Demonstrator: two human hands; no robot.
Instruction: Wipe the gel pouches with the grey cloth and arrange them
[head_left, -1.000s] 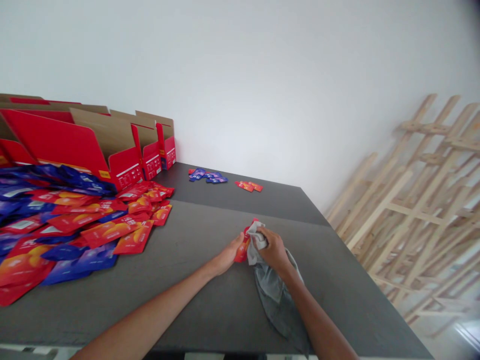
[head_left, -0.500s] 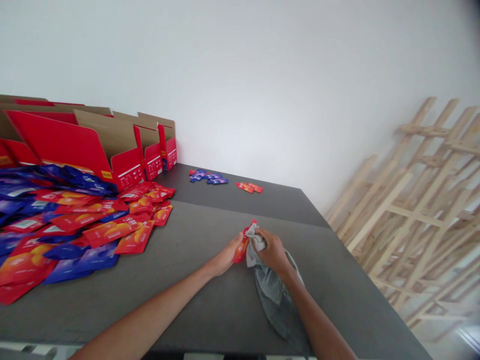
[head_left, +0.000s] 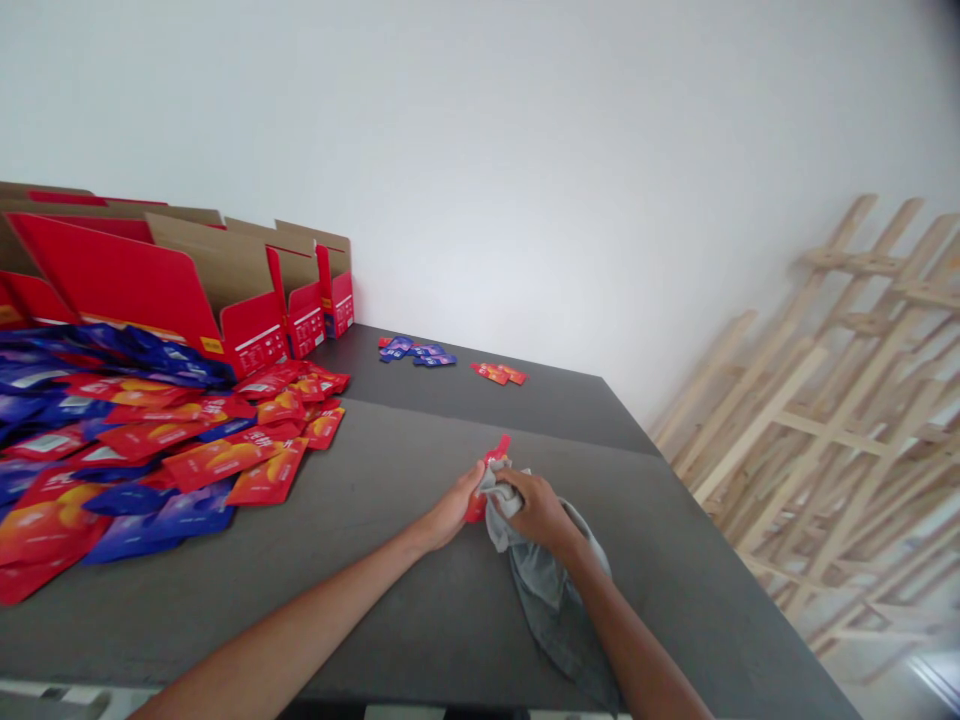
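Observed at far left: a row of open red cardboard boxes (head_left: 112, 265), flaps raised, brown inside, printed white on the right end panels. Found just in front, on the dark grey flat-topped counter (head_left: 390, 620): a loose, overlapping heap of glossy red and blue pouches (head_left: 232, 455), spread toward the near left. Noted close to the far edge, right of the boxes: a small cluster of flat blue-purple pouches (head_left: 435, 355), with a bit of red at its left end. Recorded near the middle of the counter: left hand (head_left: 452, 508), gripping the left side of a single flat red pouch (head_left: 496, 453). Seen only at both ends; tilted, top end pointing far and slightly right. Unable to confirm contact between pouch and counter. Logged farther back: a few flat orange-red pouches (head_left: 491, 373). Observed just right of the held pouch: right hand (head_left: 541, 510), closed on a bunched grey fabric cloth (head_left: 551, 580), held against the pouch's middle, loose end trailing near right. Noted at far right, beyond the counter: pale slatted wooden frames (head_left: 832, 432), slanted before a white wall (head_left: 562, 150).
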